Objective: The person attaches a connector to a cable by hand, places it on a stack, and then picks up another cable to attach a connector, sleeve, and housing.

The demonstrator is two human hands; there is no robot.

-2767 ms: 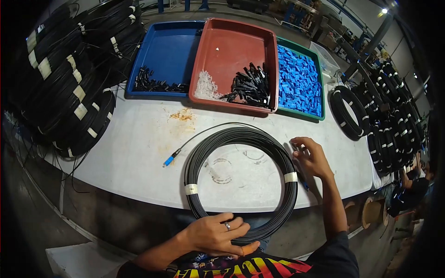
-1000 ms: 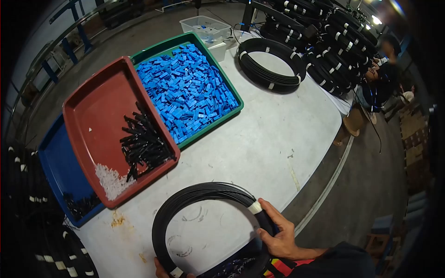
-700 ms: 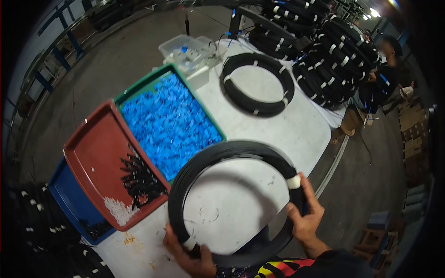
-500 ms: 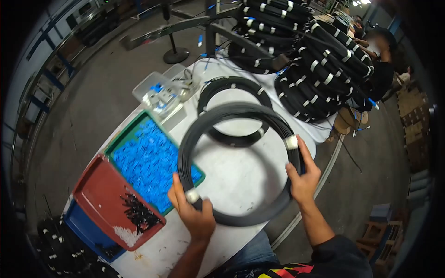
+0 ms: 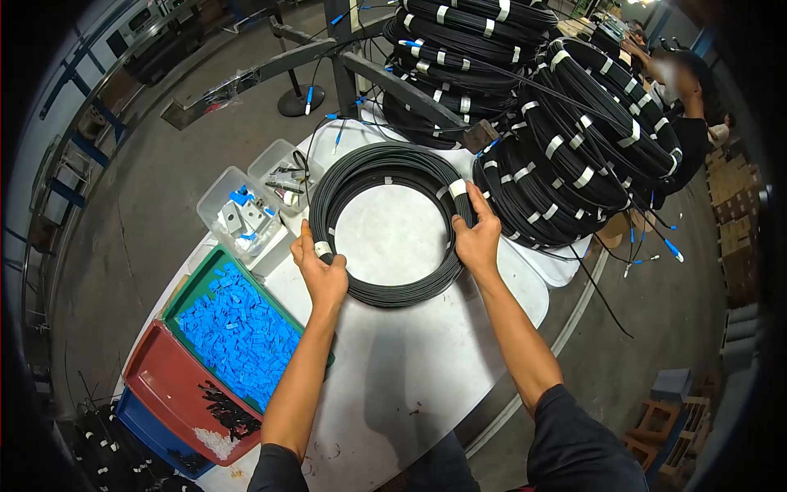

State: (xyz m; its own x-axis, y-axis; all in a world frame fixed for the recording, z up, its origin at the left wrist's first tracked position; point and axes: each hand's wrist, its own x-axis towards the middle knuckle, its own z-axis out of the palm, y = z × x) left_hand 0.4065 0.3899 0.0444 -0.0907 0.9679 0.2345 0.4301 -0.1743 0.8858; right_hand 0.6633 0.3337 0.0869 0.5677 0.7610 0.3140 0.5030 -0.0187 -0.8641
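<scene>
Left hand [image 5: 325,277] grips the black cable coil [image 5: 402,294] at eight o'clock, right hand [image 5: 479,236] at three (white tape [image 5: 458,188] beside each, any lettering too small to read).

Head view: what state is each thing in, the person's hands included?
Held coil: wound, taped, in both hands
Left hand: gripping the coil's left side
Right hand: gripping its right side
Lower coil: taped, mostly hidden; contact unclear
Stacked coils: taped, piled
Green tray: heaped with blue pieces
Red tray: partly filled
Blue tray: partly hidden
Clear bin: open, holding small parts
</scene>
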